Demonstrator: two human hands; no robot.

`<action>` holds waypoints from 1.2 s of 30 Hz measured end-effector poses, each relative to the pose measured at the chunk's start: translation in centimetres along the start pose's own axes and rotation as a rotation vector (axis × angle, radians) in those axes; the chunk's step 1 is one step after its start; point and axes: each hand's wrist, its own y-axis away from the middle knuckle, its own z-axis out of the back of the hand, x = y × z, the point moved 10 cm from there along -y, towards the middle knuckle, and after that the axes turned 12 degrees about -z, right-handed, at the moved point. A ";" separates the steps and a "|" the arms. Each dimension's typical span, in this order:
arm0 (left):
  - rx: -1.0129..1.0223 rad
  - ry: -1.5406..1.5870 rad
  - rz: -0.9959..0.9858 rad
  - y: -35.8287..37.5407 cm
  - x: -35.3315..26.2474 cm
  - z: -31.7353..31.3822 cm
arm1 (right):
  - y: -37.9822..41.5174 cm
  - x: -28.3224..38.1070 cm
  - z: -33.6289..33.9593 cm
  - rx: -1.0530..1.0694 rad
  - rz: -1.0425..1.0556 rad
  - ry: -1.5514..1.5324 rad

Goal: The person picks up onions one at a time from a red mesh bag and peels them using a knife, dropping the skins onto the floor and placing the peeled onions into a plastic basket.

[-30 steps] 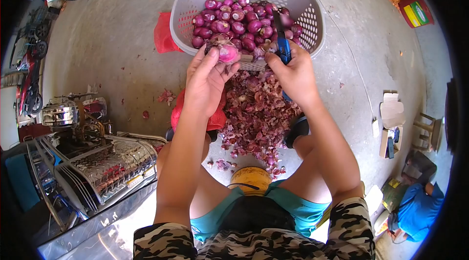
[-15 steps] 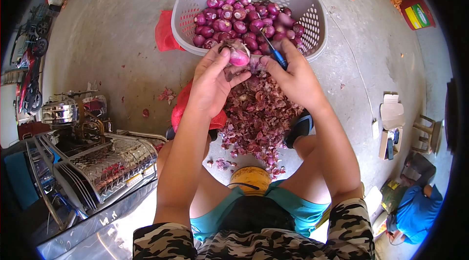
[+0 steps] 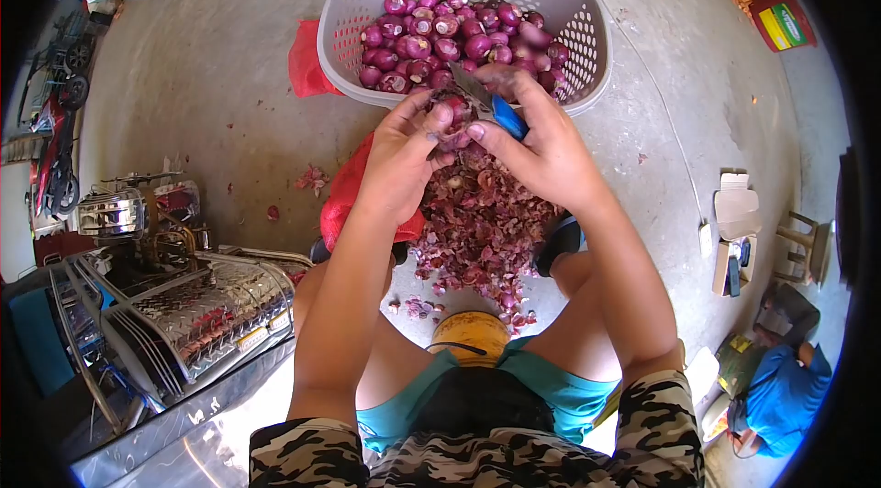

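Note:
A red onion (image 3: 451, 112) with loose skin is gripped in my left hand (image 3: 404, 153), in front of the basket's near rim. My right hand (image 3: 541, 144) closes around the blue handle of a knife (image 3: 507, 116); its grey blade lies against the onion, and my right thumb is close to the onion too. Beyond my hands, a grey perforated basket (image 3: 596, 84) holds many purple-red onions (image 3: 447, 25). Below my hands a heap of papery onion skins (image 3: 482, 222) covers the floor between my feet.
A red mesh bag (image 3: 344, 190) lies by my left leg, and red cloth or mesh (image 3: 309, 61) beside the basket. A metal sidecar-like frame (image 3: 193, 305) stands at left. An opened cardboard box (image 3: 734, 240) is at right. Another person in blue (image 3: 785, 405) sits lower right.
My right hand has turned and brought the knife blade onto the onion. The onion has rotated in my left hand, with its bare pink side now mostly covered.

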 end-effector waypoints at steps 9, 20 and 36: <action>0.031 -0.090 0.025 0.1 0.1 0.1 | 0.1 -2.7 -0.6 0.018 -0.242 -0.200; 0.061 -0.056 0.032 0.2 -0.7 -0.5 | -0.6 -3.9 1.3 -0.049 -0.282 -0.159; 0.033 -0.089 -0.059 -0.2 -1.8 0.9 | 1.1 -2.7 -2.1 0.474 -0.424 -0.298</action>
